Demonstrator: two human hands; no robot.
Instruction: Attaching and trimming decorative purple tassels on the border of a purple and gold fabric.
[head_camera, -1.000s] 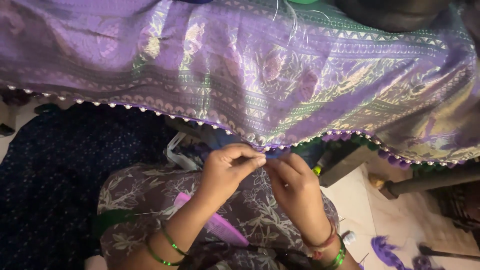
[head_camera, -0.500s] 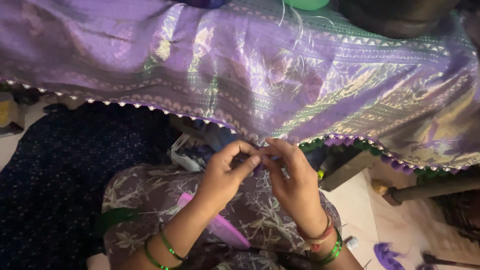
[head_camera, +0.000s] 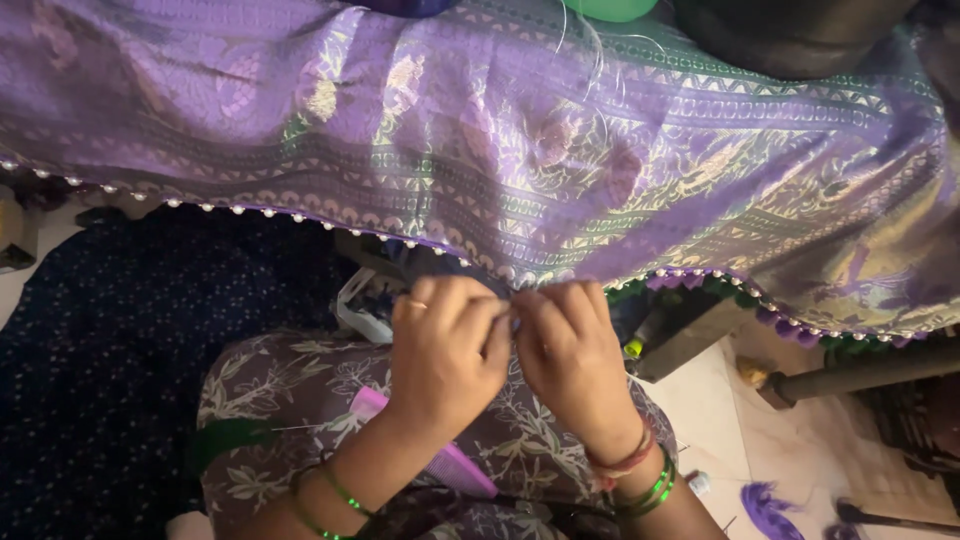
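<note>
In the head view, the hands sit a little higher against the cloth than half a second ago, and they have closed up: the small gap between them earlier is gone, and the knuckles now touch. The left hand (head_camera: 445, 350) has its fingers curled inward, a ring on one finger, thumb and fingertips pinching the beaded hem (head_camera: 520, 283) of the purple sari (head_camera: 520, 150). The right hand (head_camera: 570, 350) is curled the same way, pinching the hem just beside the left; what is gripped between the fingertips is too small to make out. The sari stays draped across the top of the view, its hem running in a shallow sag from left to right, with fine loose threads (head_camera: 590, 50) trailing down its top. Green bangles (head_camera: 655, 490) ring the right wrist, with thinner ones on the left. Below the hands is a lap in floral cloth (head_camera: 290, 390), with a pink comb (head_camera: 440, 460) lying on it. A dark blue dotted cloth (head_camera: 120, 340) lies to the left. No open container shows its contents; a small white bottle cap (head_camera: 698, 483) and a purple tassel (head_camera: 765, 505) lie on the pale floor (head_camera: 720, 420).
</note>
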